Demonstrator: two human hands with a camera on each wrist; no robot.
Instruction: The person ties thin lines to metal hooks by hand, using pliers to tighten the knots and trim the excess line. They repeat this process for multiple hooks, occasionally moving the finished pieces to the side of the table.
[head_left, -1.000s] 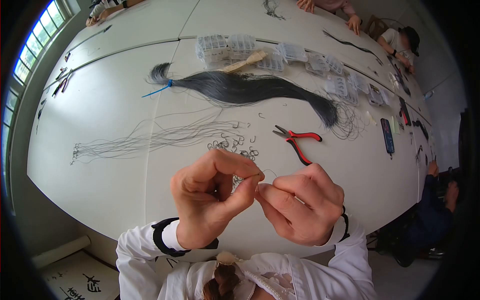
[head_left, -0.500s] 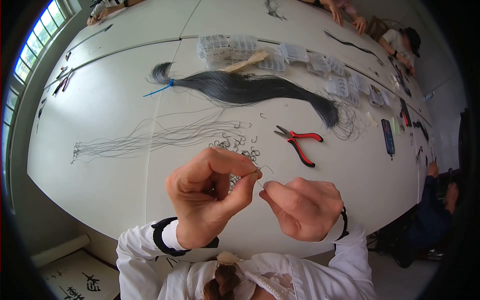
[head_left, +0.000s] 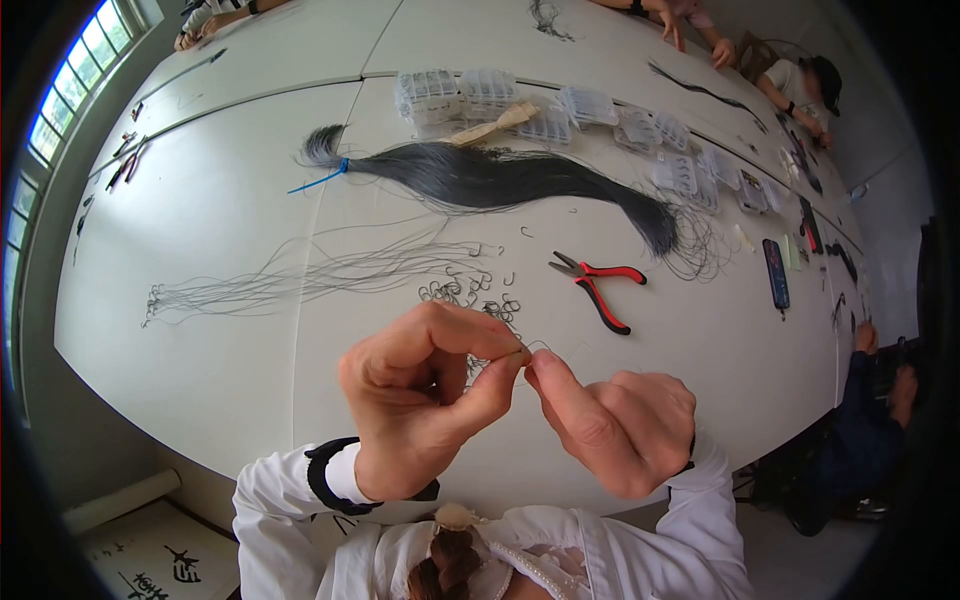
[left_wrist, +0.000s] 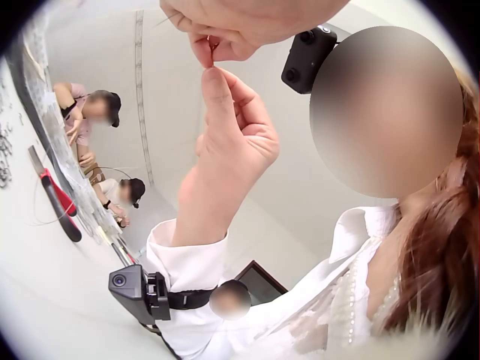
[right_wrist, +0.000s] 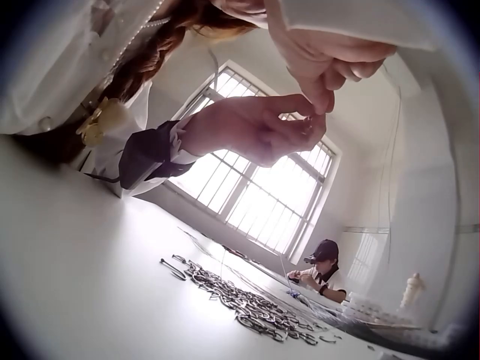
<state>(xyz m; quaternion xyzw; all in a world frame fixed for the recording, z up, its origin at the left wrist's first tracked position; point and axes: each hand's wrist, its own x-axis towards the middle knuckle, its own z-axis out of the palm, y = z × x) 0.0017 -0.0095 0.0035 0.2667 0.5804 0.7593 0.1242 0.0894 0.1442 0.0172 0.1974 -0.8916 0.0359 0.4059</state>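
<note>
My left hand (head_left: 430, 395) pinches a thin fishing line (head_left: 540, 345) between thumb and index finger, over the table's near part. Fingertips meeting it from the right, my right hand (head_left: 620, 425) pinches the same line with thumb and index finger. A small loop of line stands out above the joined fingertips. In the left wrist view a tiny reddish-brown bit (left_wrist: 214, 49) shows at the left fingertips; I cannot tell whether it is a hook. Many loose fish hooks (right_wrist: 247, 304) lie heaped behind the left hand, which covers part of the heap in the head view.
Red-and-black pliers (head_left: 605, 290) lie behind the right hand. Lines with hooks attached (head_left: 300, 285) spread to the left. Farther back are a dark bundle of line (head_left: 480, 175), clear plastic boxes (head_left: 425, 95) and a phone (head_left: 775, 275). Other people sit around the table.
My right hand first drew slightly away from the left fingertips, with line between them, then came back up against them, turned, its index finger straighter. The left hand stays nearly in place.
</note>
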